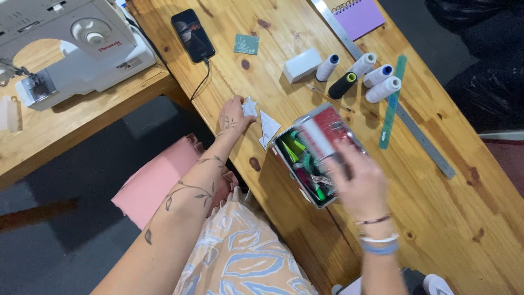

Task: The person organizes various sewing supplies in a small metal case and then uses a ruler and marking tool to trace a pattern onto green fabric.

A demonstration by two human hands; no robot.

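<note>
**Sewing desk, two hands at work**

Right hand: blurred, fingers curled over the near edge of an open metal tin; whether it pinches anything cannot be told. The tin sits on the wooden desk, near its front edge, filled with bright clips or markers.

Left hand: fingers closed on a small white paper piece at the desk edge. A white folded triangle lies between that hand and the tin.

Beyond: white box, five thread spools, green ruler, steel ruler, phone, purple notebook. Sewing machine far left.
</note>
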